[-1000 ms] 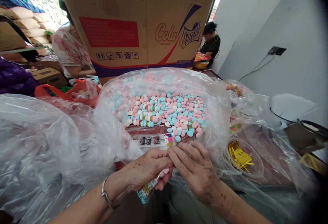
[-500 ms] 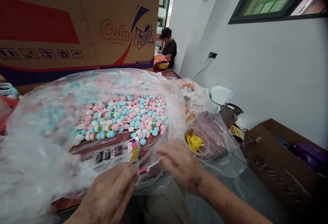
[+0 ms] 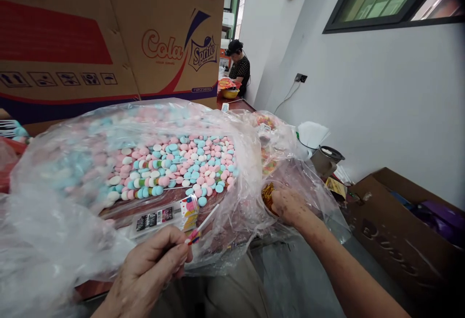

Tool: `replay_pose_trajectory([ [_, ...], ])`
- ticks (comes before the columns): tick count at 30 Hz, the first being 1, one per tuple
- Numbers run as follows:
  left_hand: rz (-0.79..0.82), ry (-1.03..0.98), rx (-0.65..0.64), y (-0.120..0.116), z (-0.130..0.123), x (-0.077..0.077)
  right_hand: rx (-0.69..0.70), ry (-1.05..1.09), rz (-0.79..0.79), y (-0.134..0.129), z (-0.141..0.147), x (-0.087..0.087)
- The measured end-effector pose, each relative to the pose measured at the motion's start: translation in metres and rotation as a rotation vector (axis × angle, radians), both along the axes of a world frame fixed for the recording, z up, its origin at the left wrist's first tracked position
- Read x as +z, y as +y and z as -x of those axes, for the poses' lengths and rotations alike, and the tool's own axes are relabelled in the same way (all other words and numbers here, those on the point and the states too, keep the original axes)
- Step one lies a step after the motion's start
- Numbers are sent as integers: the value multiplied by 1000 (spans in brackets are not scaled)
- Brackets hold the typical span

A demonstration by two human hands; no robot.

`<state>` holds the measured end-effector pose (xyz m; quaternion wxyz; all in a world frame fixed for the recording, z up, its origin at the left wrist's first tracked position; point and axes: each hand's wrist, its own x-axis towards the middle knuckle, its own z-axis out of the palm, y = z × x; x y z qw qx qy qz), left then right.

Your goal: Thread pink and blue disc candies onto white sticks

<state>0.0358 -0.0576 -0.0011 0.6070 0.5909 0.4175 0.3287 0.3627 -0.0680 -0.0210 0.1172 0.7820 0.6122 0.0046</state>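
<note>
My left hand pinches a small colourful wrapper end around a white stick, low and near the middle. Over to the right, my right hand reaches into a round tub of yellow twist ties; its fingertips are hidden among them. Pink, blue and white candies lie in a large open clear plastic bag. Several skewers of threaded candies rest on the loose ones. In front of them lies a pack of printed clear wrappers.
A big Cola and Sprite carton stands behind the bag. Right of the tub are a grey-brown mug and an open cardboard box. A person in dark clothes sits in the background.
My right hand has moved right, from the white stick to the tub of ties. My left hand has turned, and the stick now points up and to the right.
</note>
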Motion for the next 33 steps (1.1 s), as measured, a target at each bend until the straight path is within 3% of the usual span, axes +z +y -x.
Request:
replay_pose_trajectory([
  [7, 209, -115, 12, 4, 5, -9, -38, 19, -87, -11, -18, 19],
  [11, 299, -237, 11, 2, -1, -6, 40, 208, -457, -18, -15, 24],
  [15, 378, -349, -23, -4, -17, 2, 206, 688, -848, -18, 43, 25],
  [18, 431, -426, -48, -6, -29, 5, 351, 1001, -809, -15, 102, 20],
  [21, 438, -462, -14, -5, -32, 2, 456, 1187, -668, -11, 139, 13],
  [29, 443, -463, 116, -3, -23, -5, 503, 1248, -460, -6, 147, 16],
  [33, 395, -432, 170, -3, -26, -7, 597, 1011, -539, -8, 150, 14],
])
